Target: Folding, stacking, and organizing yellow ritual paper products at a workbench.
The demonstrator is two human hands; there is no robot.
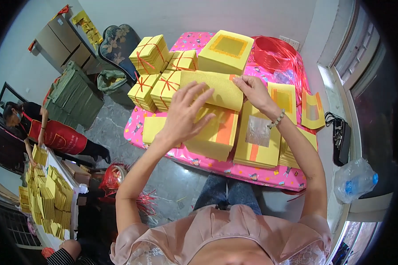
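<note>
Paper (225,92), a yellow sheet, sits at the centre of the frame, its lower edge bowed above a thick yellow stack (210,145) with an orange band. The right hand (257,92) has thumb and fingertips pinched together on the sheet's right end; the left hand (185,115) spreads its fingers wide over the left part, though whether they press cannot be told. It looks light, limp and easily creased, so a soft pinch at edge or corner should suit it better than a grip mid-sheet. Tied bundles (149,55) crowd the upper left, a tall pile (225,64) stands just beyond, and another stack (269,154) closes the right. Freer room lies below, past the near edge of the pink-covered table (269,175).
</note>
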